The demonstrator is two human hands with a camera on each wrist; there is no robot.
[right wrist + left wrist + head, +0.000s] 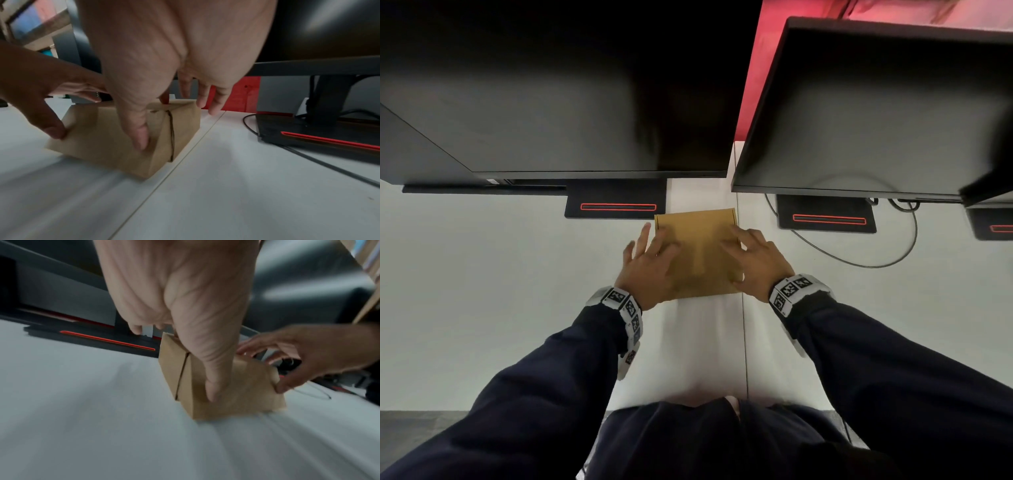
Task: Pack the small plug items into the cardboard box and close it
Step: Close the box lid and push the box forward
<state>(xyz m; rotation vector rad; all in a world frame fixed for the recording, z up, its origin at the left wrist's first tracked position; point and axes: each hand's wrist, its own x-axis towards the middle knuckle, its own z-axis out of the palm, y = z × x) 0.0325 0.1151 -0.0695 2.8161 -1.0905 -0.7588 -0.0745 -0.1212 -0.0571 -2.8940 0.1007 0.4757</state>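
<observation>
Head view shows a brown cardboard box (698,246) sitting shut on the white bench (482,291), in the middle, just in front of two dark screens. The left hand (650,267) lies on the left part of the lid with its fingers (642,236) spread wide, some reaching past the left edge. The right hand (756,260) lies on the right part of the lid, fingers loosely spread. In the left wrist view the left thumb (213,369) presses flat on the near side of the box. In the right wrist view the right thumb (137,128) presses that same near side too, near the right corner. A black stand with a red line (616,206) sits just behind the box, and a thin black cable (907,240) curls on the bench to the right.
</observation>
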